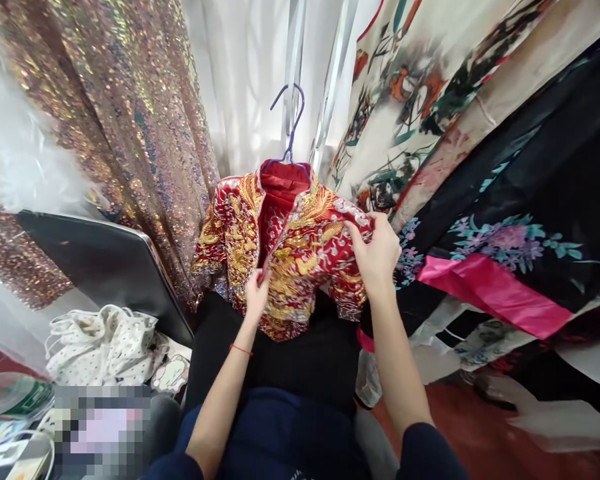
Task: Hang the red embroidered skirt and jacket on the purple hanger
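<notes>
A small red jacket (300, 260) with gold and silver embroidery lies over my lap, its front partly open and the red lining showing. Inside its collar sits a purple wire hanger (296, 127), the hook standing up above it. My left hand (257, 293) pinches the jacket's front edge near the lower middle. At the shoulder and upper sleeve on the right, my right hand (377, 253) grips the cloth between thumb and fingers. Some of the fingers of both hands are hidden.
Sequinned fabric (145, 100) hangs on the left beside a dark flat panel (105, 267). A dotted white cloth bag (103, 343) and a plastic bottle (15, 393) are lower left. Floral garments (420, 87) and a black one with a pink band (500, 293) hang close on the right.
</notes>
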The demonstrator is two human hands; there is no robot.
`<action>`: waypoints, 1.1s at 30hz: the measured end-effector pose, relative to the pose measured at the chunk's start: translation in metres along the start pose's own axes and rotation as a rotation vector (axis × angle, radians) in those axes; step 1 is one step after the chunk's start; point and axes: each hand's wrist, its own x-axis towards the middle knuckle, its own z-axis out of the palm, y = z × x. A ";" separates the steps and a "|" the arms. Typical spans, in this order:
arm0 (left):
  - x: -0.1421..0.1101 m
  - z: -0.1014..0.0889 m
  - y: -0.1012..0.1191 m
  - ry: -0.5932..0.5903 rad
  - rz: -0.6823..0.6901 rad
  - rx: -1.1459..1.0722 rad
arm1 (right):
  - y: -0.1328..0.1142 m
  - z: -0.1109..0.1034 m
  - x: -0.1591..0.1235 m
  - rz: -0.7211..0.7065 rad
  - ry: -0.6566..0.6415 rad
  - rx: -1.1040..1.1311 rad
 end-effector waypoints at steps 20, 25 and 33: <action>0.054 -0.037 0.002 0.090 0.151 0.738 | -0.075 0.047 0.028 -0.582 -0.316 -0.079; 0.023 -0.031 0.025 -0.110 0.171 0.758 | -0.083 0.061 0.059 -0.572 -0.308 0.005; -0.028 0.038 0.083 -0.322 0.227 0.657 | -0.066 0.075 0.087 -0.489 -0.066 0.148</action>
